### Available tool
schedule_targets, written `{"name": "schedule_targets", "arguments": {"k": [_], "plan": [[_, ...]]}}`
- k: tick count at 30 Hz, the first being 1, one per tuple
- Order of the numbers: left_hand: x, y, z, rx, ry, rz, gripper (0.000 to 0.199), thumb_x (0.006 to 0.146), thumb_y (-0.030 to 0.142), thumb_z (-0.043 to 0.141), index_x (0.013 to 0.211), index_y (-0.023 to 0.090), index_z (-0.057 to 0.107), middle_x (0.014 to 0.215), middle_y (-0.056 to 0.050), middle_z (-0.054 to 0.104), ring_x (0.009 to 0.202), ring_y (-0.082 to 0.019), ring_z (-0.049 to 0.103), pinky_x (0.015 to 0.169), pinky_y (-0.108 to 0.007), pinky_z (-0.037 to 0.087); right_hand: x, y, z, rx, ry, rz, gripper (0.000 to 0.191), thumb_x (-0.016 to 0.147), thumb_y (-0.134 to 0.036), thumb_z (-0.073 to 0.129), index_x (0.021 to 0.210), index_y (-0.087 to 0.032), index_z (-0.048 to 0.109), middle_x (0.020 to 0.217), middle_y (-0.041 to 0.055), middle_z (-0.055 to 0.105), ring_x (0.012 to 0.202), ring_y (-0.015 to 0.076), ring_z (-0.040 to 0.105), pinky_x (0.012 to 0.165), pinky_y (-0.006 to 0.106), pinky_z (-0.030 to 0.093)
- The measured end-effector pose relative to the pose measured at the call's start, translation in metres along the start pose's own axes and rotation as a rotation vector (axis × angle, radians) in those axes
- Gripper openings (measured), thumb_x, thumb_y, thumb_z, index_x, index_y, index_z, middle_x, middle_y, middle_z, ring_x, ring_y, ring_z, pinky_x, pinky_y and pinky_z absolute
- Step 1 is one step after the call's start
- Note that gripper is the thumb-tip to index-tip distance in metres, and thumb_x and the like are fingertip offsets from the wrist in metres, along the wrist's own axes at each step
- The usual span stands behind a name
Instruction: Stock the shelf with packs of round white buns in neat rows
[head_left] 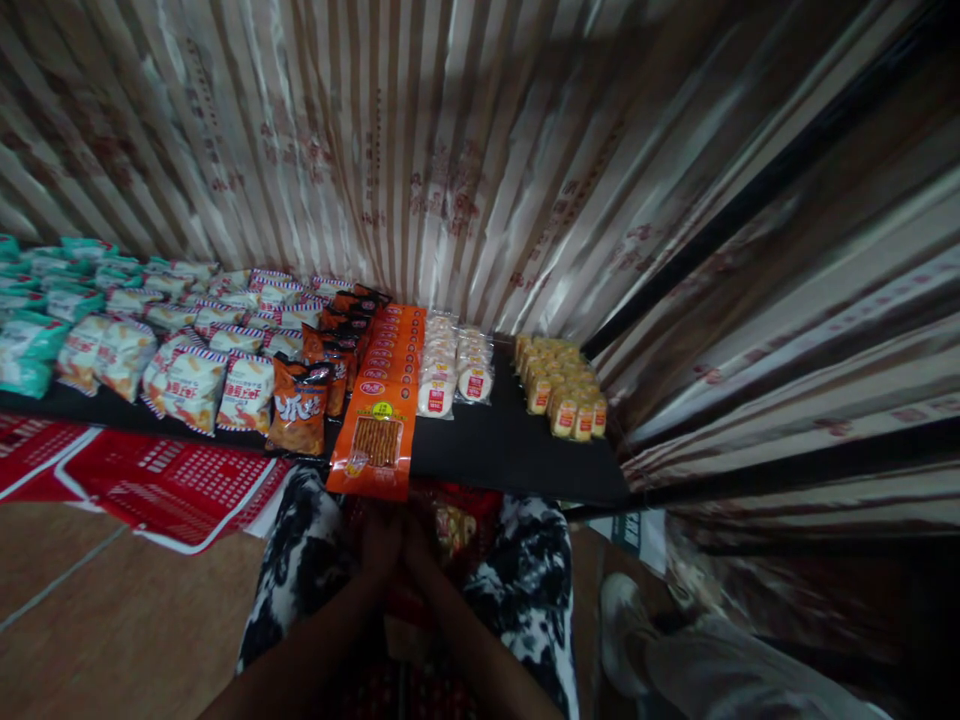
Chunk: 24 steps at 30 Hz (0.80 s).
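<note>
Both forearms reach down between my knees, where it is dark. My left hand [381,540] and my right hand [417,545] lie side by side just below the shelf's front edge. Shadow hides their fingers, so any grip is unclear. Right beside my right hand is a red package with pale contents [454,530]. Above the hands, a long orange snack packet [379,440] hangs slightly over the edge of the black shelf [487,455]. To its left stands an orange-and-black snack bag [298,405]; to its right are rows of round white wrapped crackers [436,388].
White snack bags [184,385] and teal bags [31,350] fill the shelf's left side. Yellow wrapped snacks [577,415] stand at its right end. Red baskets [180,485] sit below. Behind is a striped curtain [450,150]; another person's shoe [622,630] is at lower right.
</note>
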<state>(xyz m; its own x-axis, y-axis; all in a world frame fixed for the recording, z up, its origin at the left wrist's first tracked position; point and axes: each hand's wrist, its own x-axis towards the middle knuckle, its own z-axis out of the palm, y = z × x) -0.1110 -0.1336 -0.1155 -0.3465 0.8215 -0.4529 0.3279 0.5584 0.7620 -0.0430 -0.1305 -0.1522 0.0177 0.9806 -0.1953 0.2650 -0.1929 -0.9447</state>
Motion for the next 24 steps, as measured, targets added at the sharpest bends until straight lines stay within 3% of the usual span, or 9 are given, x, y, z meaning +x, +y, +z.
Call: {"name": "schedule_targets", "arguments": {"k": [4, 9, 16, 24], "plan": [[-0.007, 0.000, 0.003, -0.017, -0.023, -0.024, 0.025, 0.080, 0.012, 0.047, 0.105, 0.013, 0.054, 0.112, -0.014, 0.063, 0.106, -0.021, 0.060, 0.091, -0.030, 0.044, -0.010, 0.002, -0.011, 0.007, 0.003, 0.030, 0.029, 0.082, -0.027, 0.043, 0.091, -0.020, 0.070, 0.092, 0.0076, 0.071, 0.090, 0.0198, 0.064, 0.084, 0.035, 0.049], [-0.011, -0.002, 0.005, -0.069, -0.053, -0.047, 0.032, 0.084, 0.021, 0.049, 0.115, 0.013, 0.049, 0.108, -0.015, 0.065, 0.098, -0.023, 0.064, 0.083, -0.032, 0.048, -0.024, -0.005, -0.026, -0.119, 0.024, -0.120, 0.042, 0.073, -0.016, 0.047, 0.110, -0.023, 0.065, 0.114, 0.0084, 0.064, 0.111, 0.0214, 0.055, 0.098, 0.039, 0.040], [-0.017, 0.000, 0.008, -0.113, -0.075, -0.030, 0.025, 0.085, 0.020, 0.049, 0.108, 0.013, 0.055, 0.113, -0.013, 0.064, 0.103, -0.021, 0.062, 0.086, -0.029, 0.048, -0.039, -0.017, -0.044, -0.275, 0.057, -0.135, 0.045, 0.070, -0.011, 0.044, 0.108, -0.022, 0.066, 0.106, 0.0096, 0.066, 0.107, 0.0229, 0.057, 0.095, 0.040, 0.043], [-0.034, 0.018, 0.012, -0.239, -0.110, -0.029, 0.023, 0.082, 0.018, 0.051, 0.104, 0.015, 0.058, 0.111, -0.011, 0.065, 0.103, -0.020, 0.062, 0.090, -0.030, 0.047, -0.046, -0.036, -0.064, -0.296, 0.090, -0.178, 0.036, 0.079, -0.022, 0.043, 0.107, -0.019, 0.065, 0.117, 0.0118, 0.062, 0.112, 0.0235, 0.054, 0.103, 0.043, 0.036]]}}
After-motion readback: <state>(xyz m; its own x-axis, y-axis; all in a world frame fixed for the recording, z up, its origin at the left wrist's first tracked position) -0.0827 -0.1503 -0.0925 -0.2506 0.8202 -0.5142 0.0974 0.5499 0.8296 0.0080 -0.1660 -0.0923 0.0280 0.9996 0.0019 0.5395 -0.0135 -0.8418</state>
